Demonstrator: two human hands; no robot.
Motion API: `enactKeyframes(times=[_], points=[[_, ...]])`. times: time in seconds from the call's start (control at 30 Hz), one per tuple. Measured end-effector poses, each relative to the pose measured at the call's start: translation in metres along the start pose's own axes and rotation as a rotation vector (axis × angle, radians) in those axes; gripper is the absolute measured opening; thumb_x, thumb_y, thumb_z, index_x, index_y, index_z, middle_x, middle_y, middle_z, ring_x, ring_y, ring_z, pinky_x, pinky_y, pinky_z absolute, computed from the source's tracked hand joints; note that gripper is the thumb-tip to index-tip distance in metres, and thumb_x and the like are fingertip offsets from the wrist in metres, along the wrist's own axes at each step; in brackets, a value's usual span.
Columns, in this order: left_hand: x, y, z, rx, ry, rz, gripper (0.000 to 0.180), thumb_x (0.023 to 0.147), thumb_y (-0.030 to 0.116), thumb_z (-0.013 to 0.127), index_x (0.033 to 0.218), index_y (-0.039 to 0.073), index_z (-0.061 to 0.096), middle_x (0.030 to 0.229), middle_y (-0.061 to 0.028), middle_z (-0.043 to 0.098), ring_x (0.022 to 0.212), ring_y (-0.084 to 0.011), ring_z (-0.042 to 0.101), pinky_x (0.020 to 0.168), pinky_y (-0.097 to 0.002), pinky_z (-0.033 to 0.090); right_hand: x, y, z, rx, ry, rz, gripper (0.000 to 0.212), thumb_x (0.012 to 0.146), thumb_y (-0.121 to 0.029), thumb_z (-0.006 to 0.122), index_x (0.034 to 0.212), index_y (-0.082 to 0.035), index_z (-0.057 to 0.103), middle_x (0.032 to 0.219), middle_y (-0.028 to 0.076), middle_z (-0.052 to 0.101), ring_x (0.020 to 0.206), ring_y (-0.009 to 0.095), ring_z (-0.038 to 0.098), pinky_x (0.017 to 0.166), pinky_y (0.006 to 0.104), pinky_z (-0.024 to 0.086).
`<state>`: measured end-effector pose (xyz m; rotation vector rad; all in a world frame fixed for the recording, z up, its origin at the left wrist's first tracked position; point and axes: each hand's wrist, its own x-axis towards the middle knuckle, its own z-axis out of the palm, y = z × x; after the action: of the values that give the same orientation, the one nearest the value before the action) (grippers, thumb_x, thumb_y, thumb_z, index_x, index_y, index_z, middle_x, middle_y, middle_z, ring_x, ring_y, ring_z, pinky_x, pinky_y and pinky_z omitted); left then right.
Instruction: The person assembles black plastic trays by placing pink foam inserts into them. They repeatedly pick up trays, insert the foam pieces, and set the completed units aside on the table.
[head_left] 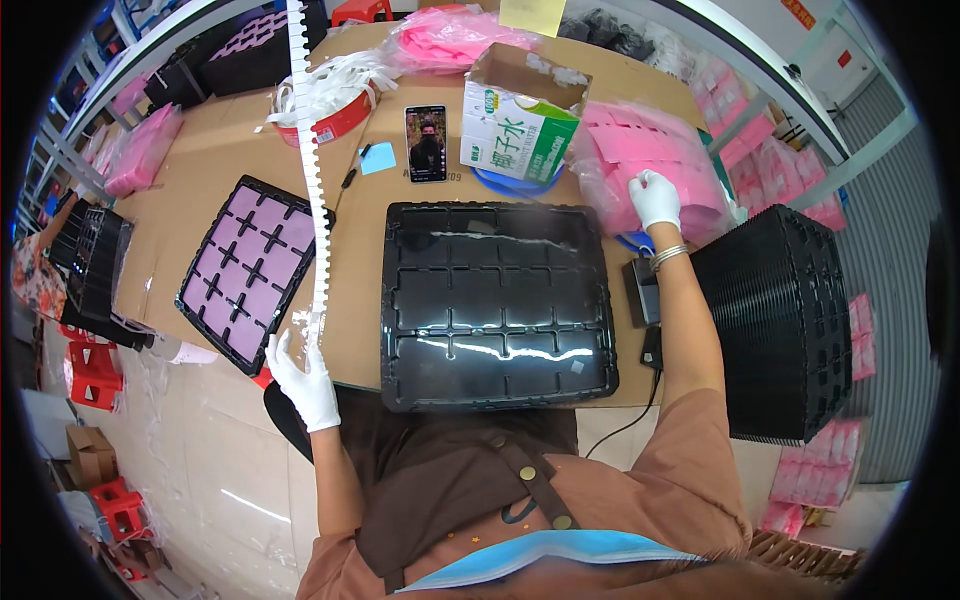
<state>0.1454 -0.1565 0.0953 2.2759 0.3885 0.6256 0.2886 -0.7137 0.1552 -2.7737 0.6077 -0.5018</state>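
Observation:
My left hand (306, 388), in a white glove, is raised beside the lower end of a long white notched strip (318, 200). Its fingertips meet that end, and the strip runs up past the top of the picture. At the right, my gloved right hand (656, 198) is closed over a clear plastic bag of pink sheets (660, 150); whatever its curled fingers hold is hidden. In front of me lies a shiny black plastic tray (500, 300) with molded ridges. Left of it, partly behind the strip, another black tray (246, 270) shows pinkish-purple panels between its cross-shaped ribs.
A tall stack of black trays (780, 325) stands right of the table. Farther back are a phone (426, 145), an open carton (520, 125), and a red container (335, 122) heaped with white strips. Black adapters (645, 290) and a cable lie beside the middle tray.

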Motion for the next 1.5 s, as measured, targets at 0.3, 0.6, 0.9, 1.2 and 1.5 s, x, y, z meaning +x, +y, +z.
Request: enactKeyframes(times=[0.3, 0.6, 0.9, 1.2, 1.5], points=[[-0.016, 0.104, 0.023, -0.508, -0.632, 0.133, 0.028, 0.097, 0.018, 0.051, 0.116, -0.001, 0.057, 0.107, -0.0101, 0.063, 0.103, -0.0191, 0.059, 0.093, -0.0320, 0.045, -0.036, -0.061, -0.103, 0.450, 0.357, -0.298, 0.011, 0.089, -0.012, 0.057, 0.092, -0.003, 0.063, 0.073, 0.016, 0.063, 0.064, 0.027, 0.062, 0.061, 0.0349, 0.048], [-0.026, 0.176, 0.080, -1.362, -1.191, -0.741, 0.035, 0.090, 0.025, 0.060, 0.115, 0.002, 0.057, 0.110, -0.0147, 0.064, 0.096, -0.0262, 0.064, 0.081, -0.0395, 0.053, -0.209, -0.145, -0.087, 0.385, -0.352, -0.838, 0.011, 0.077, -0.015, 0.065, 0.084, -0.008, 0.061, 0.077, 0.010, 0.062, 0.069, 0.030, 0.061, 0.064, 0.0410, 0.048], [0.013, 0.094, 0.062, -0.932, -1.107, -0.706, 0.028, 0.088, 0.011, 0.063, 0.113, 0.001, 0.056, 0.102, -0.0150, 0.066, 0.079, -0.0204, 0.068, 0.067, -0.0331, 0.058, -0.173, -0.029, -0.007, 0.818, -0.508, 0.254, 0.052, 0.083, -0.026, 0.072, 0.121, 0.004, 0.053, 0.109, 0.012, 0.064, 0.095, 0.016, 0.061, 0.087, 0.0292, 0.048], [0.001, 0.099, 0.059, -0.743, -1.030, -0.294, 0.057, 0.088, 0.007, 0.059, 0.140, 0.005, 0.036, 0.106, -0.0109, 0.063, 0.086, -0.0152, 0.062, 0.076, -0.0284, 0.053, -0.214, -0.023, -0.024, 0.925, -0.724, 0.401, 0.020, 0.078, -0.003, 0.070, 0.097, -0.002, 0.064, 0.080, 0.000, 0.063, 0.069, 0.008, 0.057, 0.063, 0.0207, 0.045], [0.008, 0.073, 0.079, -0.617, -0.873, -0.159, 0.077, 0.088, 0.012, 0.060, 0.150, 0.005, 0.016, 0.093, -0.0092, 0.064, 0.085, -0.0155, 0.059, 0.083, -0.0296, 0.048, -0.226, -0.016, -0.033, 0.932, -0.697, 0.395, 0.017, 0.079, -0.004, 0.068, 0.095, 0.000, 0.064, 0.080, 0.001, 0.064, 0.067, 0.007, 0.058, 0.062, 0.0211, 0.045]])
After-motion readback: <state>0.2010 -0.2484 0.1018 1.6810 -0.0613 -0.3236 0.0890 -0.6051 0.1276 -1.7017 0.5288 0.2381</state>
